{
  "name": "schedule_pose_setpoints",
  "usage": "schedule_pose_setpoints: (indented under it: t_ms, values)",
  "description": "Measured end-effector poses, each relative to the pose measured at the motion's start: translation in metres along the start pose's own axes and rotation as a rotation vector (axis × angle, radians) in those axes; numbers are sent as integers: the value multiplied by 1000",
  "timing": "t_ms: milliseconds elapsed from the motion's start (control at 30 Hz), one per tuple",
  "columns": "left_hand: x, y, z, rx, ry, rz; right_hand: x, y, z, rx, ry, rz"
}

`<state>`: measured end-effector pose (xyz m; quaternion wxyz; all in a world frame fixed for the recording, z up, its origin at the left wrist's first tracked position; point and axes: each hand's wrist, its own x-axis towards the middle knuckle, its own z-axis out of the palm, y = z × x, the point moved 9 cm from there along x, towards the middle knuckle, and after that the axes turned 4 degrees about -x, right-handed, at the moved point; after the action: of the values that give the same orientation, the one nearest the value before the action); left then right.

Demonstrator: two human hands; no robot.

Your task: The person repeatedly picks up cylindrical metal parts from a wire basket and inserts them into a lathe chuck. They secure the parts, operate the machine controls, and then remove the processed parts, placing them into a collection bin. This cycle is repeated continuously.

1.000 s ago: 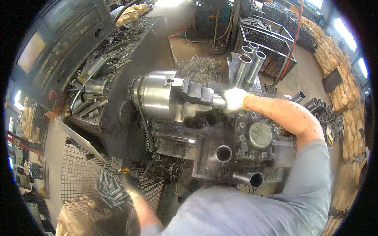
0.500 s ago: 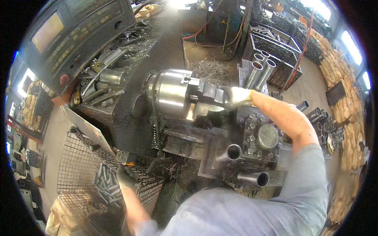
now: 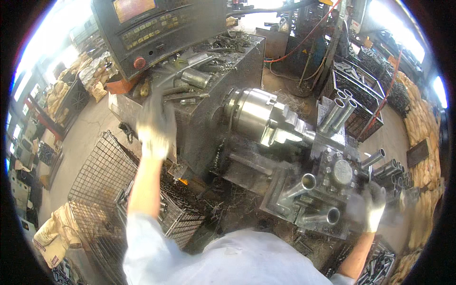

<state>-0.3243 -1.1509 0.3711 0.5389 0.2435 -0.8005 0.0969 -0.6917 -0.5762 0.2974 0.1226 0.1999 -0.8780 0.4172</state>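
My left hand, in a pale work glove, is raised above the wire basket, below the control panel. Motion smears its fingers, so its grip does not show. At the right, my gloved right hand is beside the tool post of a lathe, near several upright metal tubes. Its fingers are blurred against dark metal. Between my arms, apart from both hands, is the shiny lathe chuck with stepped jaws. Two round, hollow tool holders stick out toward me.
A wire mesh basket with metal pieces stands at the lower left, next to a sack. Tools and metal parts lie on the headstock. Further tubes stand behind the tool post. A metal crate is beyond them.
My right hand has left the chuck jaws and moved right and nearer, beside the tool post. My left hand has risen from the basket's edge toward the control panel. The view has shifted left.
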Motion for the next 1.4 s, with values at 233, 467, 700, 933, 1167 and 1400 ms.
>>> schedule_pose_setpoints:
  t_ms: [233,467,700,933,1167,1400]
  values:
    - [120,-108,141,405,-852,-452,-104,55,-14,-43,-155,148]
    - [-32,103,1,-367,-185,-87,-135,40,25,14,-447,261]
    - [-446,166,-52,-386,-919,-935,-103,-22,126,-46,-612,-275]
    - [-678,86,-227,63,-1192,-1438,-200,-217,103,-208,-903,-1338]
    - [-879,157,-443,158,-736,-2005,-438,-364,-20,360,-998,-2335]
    - [-1073,356,-622,188,-199,-2550,-685,-401,-101,769,-1311,-2801]
